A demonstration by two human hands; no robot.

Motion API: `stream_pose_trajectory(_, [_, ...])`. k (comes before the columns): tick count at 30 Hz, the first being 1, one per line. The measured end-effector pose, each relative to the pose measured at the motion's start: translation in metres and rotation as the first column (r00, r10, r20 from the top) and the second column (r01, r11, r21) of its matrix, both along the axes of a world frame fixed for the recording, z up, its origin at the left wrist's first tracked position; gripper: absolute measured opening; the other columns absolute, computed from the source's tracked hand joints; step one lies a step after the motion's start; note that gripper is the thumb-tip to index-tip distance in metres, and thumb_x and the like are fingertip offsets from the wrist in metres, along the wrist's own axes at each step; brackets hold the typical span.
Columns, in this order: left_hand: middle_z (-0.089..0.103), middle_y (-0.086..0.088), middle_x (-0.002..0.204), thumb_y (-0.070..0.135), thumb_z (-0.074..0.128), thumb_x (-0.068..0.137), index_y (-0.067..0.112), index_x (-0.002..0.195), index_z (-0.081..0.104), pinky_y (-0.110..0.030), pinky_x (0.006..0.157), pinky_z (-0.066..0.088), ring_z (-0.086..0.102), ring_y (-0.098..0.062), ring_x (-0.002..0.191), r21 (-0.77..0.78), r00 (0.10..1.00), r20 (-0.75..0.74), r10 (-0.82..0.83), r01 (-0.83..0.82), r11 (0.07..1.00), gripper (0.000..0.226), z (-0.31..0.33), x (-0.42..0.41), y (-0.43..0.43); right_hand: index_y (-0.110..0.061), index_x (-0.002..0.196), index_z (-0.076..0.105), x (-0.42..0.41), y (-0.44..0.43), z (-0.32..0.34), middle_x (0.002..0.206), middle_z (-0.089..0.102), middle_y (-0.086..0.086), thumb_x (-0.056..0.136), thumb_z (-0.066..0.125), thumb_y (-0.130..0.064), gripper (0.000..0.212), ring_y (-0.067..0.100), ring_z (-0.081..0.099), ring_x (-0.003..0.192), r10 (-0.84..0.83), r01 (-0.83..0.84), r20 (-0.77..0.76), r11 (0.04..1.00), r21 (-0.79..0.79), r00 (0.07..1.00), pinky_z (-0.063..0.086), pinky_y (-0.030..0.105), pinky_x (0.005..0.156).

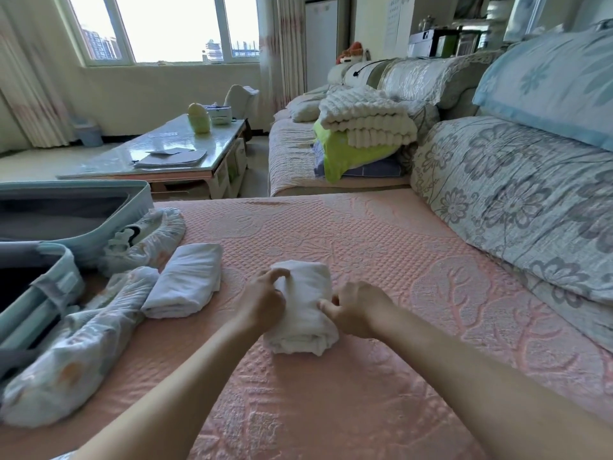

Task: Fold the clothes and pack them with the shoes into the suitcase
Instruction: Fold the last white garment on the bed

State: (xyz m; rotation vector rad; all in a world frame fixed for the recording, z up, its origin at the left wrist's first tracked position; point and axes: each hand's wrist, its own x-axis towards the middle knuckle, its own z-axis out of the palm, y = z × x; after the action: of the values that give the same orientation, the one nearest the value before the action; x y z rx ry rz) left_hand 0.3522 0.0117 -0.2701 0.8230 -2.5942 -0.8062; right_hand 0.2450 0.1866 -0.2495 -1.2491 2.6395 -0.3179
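- Two white garments are lying on the pink cover [365, 234]. The folded one [185, 280] is sitting untouched just left of the hands, and the middle one [305, 293] is sitting between them.
- Both hands are working on the middle one. The left hand [262, 300] is pinching its far left edge with curled fingers. The right hand [356, 308] is gripping its right side, thumb and fingers closed on the fabric.
- That garment is already looking compact and layered, so I am judging the folding as nearly finished, perhaps a last tuck or squaring-up.
- The suitcase [139, 207] is lying open at the left edge, both halves facing up. Nothing white is showing in the parts of it in view, so packing is not looking started.
- Two patterned, elastic-edged bundles are lying beside it. The far bundle [149, 234] is touching the far half, and the near bundle [76, 343] is stretching along the near half.
- These are probably holding the shoes, though the covers are hiding what is inside.
- Left to do, by my reading: finishing this fold, then moving both garments and both bundles into the suitcase.
- No unfolded clothes are showing on the cover, and I am not able to tell whether the stack [365, 124] beyond belongs to the job.
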Motion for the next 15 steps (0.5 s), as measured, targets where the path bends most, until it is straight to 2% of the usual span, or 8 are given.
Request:
stream_pose_trajectory(1, [0.054, -0.004, 0.141, 0.012, 0.047, 0.090, 0.033, 0.130, 0.059, -0.035, 0.101, 0.043, 0.052, -0.025, 0.123, 0.047, 0.999, -0.035, 0.027, -0.025, 0.999, 0.047, 0.001, -0.001, 0.003, -0.018, 0.076, 0.058, -0.001, -0.004, -0.003, 0.078, 0.060, 0.004, 0.097, 0.042, -0.057, 0.047, 0.022, 0.058, 0.070, -0.043, 0.043, -0.035, 0.999, -0.015, 0.998, 0.043, 0.033, 0.062])
stream_pose_trajectory(2, [0.053, -0.007, 0.141, 0.022, 0.051, 0.095, 0.031, 0.132, 0.058, -0.035, 0.101, 0.040, 0.051, -0.025, 0.124, 0.087, 0.998, -0.048, 0.031, -0.027, 0.996, 0.039, 0.000, -0.002, 0.006, -0.018, 0.092, 0.062, -0.003, -0.007, -0.006, 0.095, 0.062, 0.006, 0.096, 0.042, -0.057, 0.044, 0.026, 0.061, 0.087, -0.086, 0.084, -0.027, 0.995, -0.059, 0.996, 0.048, 0.035, 0.073])
stream_pose_trajectory(3, [0.049, -0.008, 0.143, 0.032, 0.057, 0.096, 0.029, 0.137, 0.055, -0.034, 0.103, 0.037, 0.048, -0.026, 0.127, 0.127, 0.999, -0.050, 0.020, -0.013, 0.992, 0.041, -0.001, -0.002, 0.008, -0.020, 0.115, 0.060, -0.005, -0.010, -0.010, 0.116, 0.057, 0.009, 0.094, 0.043, -0.055, 0.044, 0.030, 0.058, 0.107, -0.113, 0.116, 0.033, 0.988, -0.105, 0.993, 0.048, 0.040, 0.088])
stream_pose_trajectory(4, [0.043, -0.008, 0.146, 0.039, 0.062, 0.093, 0.029, 0.142, 0.050, -0.034, 0.105, 0.036, 0.044, -0.025, 0.131, 0.173, 0.999, -0.042, 0.008, 0.000, 0.985, 0.051, -0.002, -0.002, 0.010, -0.023, 0.136, 0.048, -0.007, -0.013, -0.012, 0.134, 0.047, 0.010, 0.093, 0.045, -0.051, 0.051, 0.032, 0.050, 0.124, -0.119, 0.138, 0.129, 0.980, -0.146, 0.984, 0.044, 0.044, 0.102])
stream_pose_trajectory(5, [0.037, -0.008, 0.148, 0.042, 0.067, 0.090, 0.030, 0.146, 0.045, -0.033, 0.105, 0.034, 0.040, -0.025, 0.134, 0.218, 0.999, -0.032, 0.000, 0.007, 0.976, 0.061, -0.004, -0.002, 0.011, -0.028, 0.149, 0.034, -0.007, -0.017, -0.014, 0.148, 0.035, 0.010, 0.092, 0.046, -0.045, 0.061, 0.033, 0.039, 0.136, -0.113, 0.162, 0.244, 0.969, -0.187, 0.963, 0.036, 0.046, 0.112])
stream_pose_trajectory(7, [0.031, -0.006, 0.151, 0.041, 0.070, 0.088, 0.031, 0.150, 0.038, -0.032, 0.104, 0.033, 0.036, -0.024, 0.137, 0.298, 0.999, -0.043, 0.003, 0.010, 0.955, 0.070, -0.006, -0.004, 0.013, -0.036, 0.158, 0.016, -0.001, -0.030, -0.017, 0.164, 0.013, 0.004, 0.092, 0.045, -0.037, 0.071, 0.031, 0.021, 0.149, -0.088, 0.211, 0.423, 0.944, -0.254, 0.902, 0.022, 0.046, 0.121])
stream_pose_trajectory(10, [0.032, -0.007, 0.154, 0.035, 0.071, 0.088, 0.030, 0.150, 0.037, -0.032, 0.106, 0.033, 0.035, -0.023, 0.139, 0.343, 0.998, -0.067, 0.013, 0.011, 0.939, 0.071, -0.007, -0.002, 0.008, -0.035, 0.160, 0.010, 0.013, -0.051, -0.022, 0.168, -0.011, 0.004, 0.099, 0.040, -0.031, 0.068, 0.027, 0.001, 0.155, -0.065, 0.226, 0.495, 0.935, -0.272, 0.866, 0.008, 0.041, 0.124])
stream_pose_trajectory(15, [0.029, -0.004, 0.157, 0.027, 0.067, 0.090, 0.029, 0.149, 0.040, -0.023, 0.105, 0.023, 0.030, -0.018, 0.143, 0.302, 0.999, -0.033, 0.006, 0.005, 0.953, 0.066, -0.002, 0.028, -0.012, -0.034, 0.161, 0.008, 0.044, -0.068, -0.024, 0.166, -0.020, 0.004, 0.103, 0.040, -0.034, 0.066, 0.027, -0.001, 0.155, -0.034, 0.221, 0.565, 0.939, -0.265, 0.824, 0.009, 0.037, 0.122])
